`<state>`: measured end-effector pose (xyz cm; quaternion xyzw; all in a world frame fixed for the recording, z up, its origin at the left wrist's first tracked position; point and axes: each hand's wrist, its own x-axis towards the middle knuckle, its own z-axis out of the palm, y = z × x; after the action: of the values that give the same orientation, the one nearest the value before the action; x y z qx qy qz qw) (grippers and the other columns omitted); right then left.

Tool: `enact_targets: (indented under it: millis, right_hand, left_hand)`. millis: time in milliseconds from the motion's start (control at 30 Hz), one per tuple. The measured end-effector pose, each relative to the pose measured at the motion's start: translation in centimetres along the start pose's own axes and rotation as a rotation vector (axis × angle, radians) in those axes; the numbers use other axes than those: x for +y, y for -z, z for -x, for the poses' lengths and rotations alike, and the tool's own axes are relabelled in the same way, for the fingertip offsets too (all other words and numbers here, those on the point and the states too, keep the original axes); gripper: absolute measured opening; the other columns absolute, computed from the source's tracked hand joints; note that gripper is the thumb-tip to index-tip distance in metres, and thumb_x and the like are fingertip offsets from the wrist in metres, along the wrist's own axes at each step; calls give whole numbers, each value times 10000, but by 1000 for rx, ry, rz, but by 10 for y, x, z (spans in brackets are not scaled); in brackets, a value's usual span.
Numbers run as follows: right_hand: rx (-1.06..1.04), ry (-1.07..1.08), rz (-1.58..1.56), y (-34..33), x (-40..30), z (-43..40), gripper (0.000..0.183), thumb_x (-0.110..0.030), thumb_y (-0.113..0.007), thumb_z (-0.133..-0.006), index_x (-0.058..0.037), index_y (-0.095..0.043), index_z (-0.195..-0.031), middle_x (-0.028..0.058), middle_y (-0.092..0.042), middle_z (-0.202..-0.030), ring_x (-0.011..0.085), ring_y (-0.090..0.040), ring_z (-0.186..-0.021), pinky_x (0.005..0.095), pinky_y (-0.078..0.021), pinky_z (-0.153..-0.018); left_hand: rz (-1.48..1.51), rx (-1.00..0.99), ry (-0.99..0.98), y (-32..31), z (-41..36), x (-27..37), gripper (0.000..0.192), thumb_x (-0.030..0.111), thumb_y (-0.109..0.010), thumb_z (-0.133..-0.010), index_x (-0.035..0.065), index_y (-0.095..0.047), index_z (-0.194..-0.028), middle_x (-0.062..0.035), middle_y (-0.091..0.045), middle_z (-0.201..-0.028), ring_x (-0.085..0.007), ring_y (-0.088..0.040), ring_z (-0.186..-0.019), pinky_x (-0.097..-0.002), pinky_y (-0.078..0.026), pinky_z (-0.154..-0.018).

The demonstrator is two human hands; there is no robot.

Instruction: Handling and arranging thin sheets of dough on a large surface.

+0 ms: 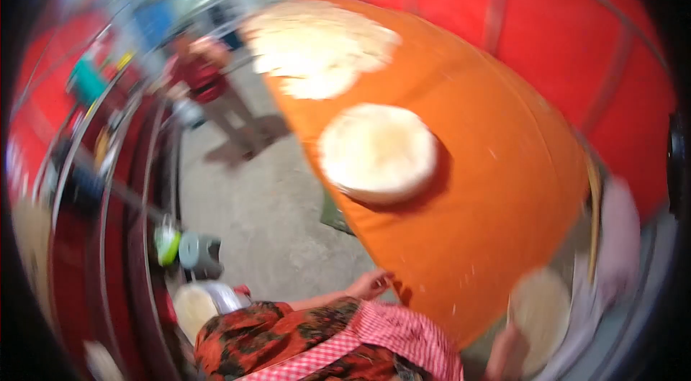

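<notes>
A thick stack of round flatbreads (378, 151) sits on an orange-covered table (486, 165). At the near table edge is my left hand (372, 284), blurred, with its fingers partly curled and nothing visible in them. My right hand (507, 348) is low at the right, overlapping the edge of a pale round disc (542, 316), which looks like a flatbread or a board. Blur hides whether its fingers grip the disc. Farther along the table lies a broad spread of overlapping flatbreads (318, 43).
Red panels (556, 30) line the table's far side. Another person (202, 70) stands on the concrete floor (243, 192) at upper left. Dark red shelving (119, 208), a grey plastic container (200, 254) and a pale round-topped container (197, 308) are on the left. A wooden stick (594, 219) stands at right.
</notes>
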<state>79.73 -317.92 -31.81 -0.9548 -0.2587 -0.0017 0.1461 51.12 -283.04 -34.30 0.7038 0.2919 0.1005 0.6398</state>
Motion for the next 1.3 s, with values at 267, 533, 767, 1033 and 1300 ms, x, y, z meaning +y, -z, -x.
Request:
enact_targets:
  millis: [267,533,767,1033,1300]
  right_hand:
    - [50,356,-569,11,-87,-146,611,86,-491,-693,-48,-468,-1289,161,-487,-1273,271,-419,-1210,377,-274,-1051]
    - [-158,-302,-1176,11,-181,-226,398,-411,-503,-872,-160,-482,-1179,20,-506,-1183,176,-508,-964,342,-413,-701]
    - [-254,481,-387,-21,-183,-120,427,-168,-612,-817,15,-507,-1189,199,-526,-1213,323,-487,-1137,386,-368,-985]
    - [-181,626,-182,-25,-176,-67,519,-271,-694,-737,-34,-525,-1167,117,-483,-1256,283,-417,-1205,414,-314,-1012]
    - [-82,695,-103,-55,-189,-77,412,-102,-571,-737,-48,-525,-1144,114,-471,-1252,281,-409,-1200,433,-311,-1004]
  left_hand:
    - [723,-113,214,33,-12,45,436,332,-576,-884,60,-455,-1203,-100,-553,-1136,-246,-586,-966,-387,-501,-806]
    - [1197,-422,409,-14,-78,49,594,650,-445,-828,127,-451,-1111,-66,-509,-980,-228,-509,-877,-408,-446,-813]
    - [1711,-928,98,4,-109,13,524,631,-403,-846,124,-524,-781,-37,-489,-715,-222,-449,-691,-370,-391,-660]
    - [1172,-237,434,-1,-105,38,569,531,-404,-903,60,-413,-1222,-128,-498,-1229,-309,-452,-1166,-452,-384,-965]
    - [1092,-145,347,-17,-91,41,372,273,-457,-914,33,-444,-1198,-115,-510,-1218,-248,-514,-1096,-418,-393,-970]
